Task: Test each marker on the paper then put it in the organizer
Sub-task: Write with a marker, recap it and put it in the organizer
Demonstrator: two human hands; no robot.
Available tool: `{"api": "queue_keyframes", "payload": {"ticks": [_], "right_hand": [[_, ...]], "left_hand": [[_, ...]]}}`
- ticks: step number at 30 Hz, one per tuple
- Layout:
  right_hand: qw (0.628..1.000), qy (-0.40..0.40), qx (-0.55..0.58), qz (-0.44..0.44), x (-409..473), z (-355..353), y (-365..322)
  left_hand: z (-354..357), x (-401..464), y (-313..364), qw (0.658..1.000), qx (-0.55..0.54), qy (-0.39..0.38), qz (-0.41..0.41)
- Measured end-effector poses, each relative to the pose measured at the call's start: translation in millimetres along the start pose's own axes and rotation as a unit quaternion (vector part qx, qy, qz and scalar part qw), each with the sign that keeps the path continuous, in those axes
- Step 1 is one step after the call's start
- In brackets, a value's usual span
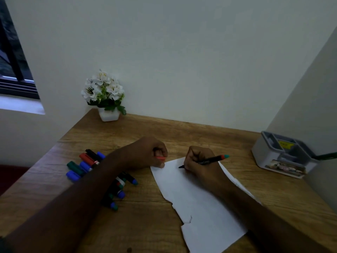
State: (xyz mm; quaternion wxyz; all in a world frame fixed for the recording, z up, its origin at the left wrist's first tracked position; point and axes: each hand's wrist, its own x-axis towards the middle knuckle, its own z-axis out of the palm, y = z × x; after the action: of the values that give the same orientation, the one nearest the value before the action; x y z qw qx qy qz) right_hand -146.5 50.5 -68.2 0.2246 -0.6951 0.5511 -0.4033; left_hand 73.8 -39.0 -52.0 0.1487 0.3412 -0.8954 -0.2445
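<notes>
I see white paper [200, 201] on a brown, wood-grain table [145, 225]; the marker [206, 161] I hold is black with a red band and teal end; the marker pile [87, 164] is blue, green, red, black; the organizer [281, 157] is grey with a yellow label; the flowers [103, 88] are white in a white pot [109, 116].

**A plain desk corner in a room of a home or small office**

A wooden desk [127, 225] is pushed into a corner between two bare pale walls [182, 52]. At its far left stands a small white pot of artificial white flowers [104, 94]. A dark-framed window [14, 70] with a sill opens at far left. On the desk lie loose markers [85, 163] at left, a torn paper [200, 207] near the middle and a grey organizer [280, 154] at far right. Which kind of room it is cannot be told.
</notes>
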Motion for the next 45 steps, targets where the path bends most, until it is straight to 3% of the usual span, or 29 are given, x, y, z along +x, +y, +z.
{"api": "queue_keyframes", "payload": {"ticks": [10, 17, 29, 38, 45], "right_hand": [[0.999, -0.028, -0.045, -0.002, 13.8, 21.5, -15.1], [1.0, -0.001, 0.009, 0.021, 13.2, 28.7, -12.6], [1.0, -0.009, 0.012, -0.002, 15.0, 32.2, -9.0], [0.998, -0.025, -0.051, 0.006, 15.6, 30.6, -9.4], [1.0, -0.005, 0.008, 0.019, 15.2, 33.0, -11.6]], "left_hand": [[-0.2, -1.7, -0.7, 0.999, -0.04, -0.002, -0.013], [-3.6, -0.8, -11.5, 0.991, -0.12, -0.024, -0.048], [-2.5, -0.1, -12.2, 0.991, -0.126, -0.026, -0.046], [-2.6, -1.4, -11.6, 0.993, -0.113, -0.02, -0.043], [-2.0, -1.0, -12.0, 0.992, -0.116, -0.021, -0.04]]}}
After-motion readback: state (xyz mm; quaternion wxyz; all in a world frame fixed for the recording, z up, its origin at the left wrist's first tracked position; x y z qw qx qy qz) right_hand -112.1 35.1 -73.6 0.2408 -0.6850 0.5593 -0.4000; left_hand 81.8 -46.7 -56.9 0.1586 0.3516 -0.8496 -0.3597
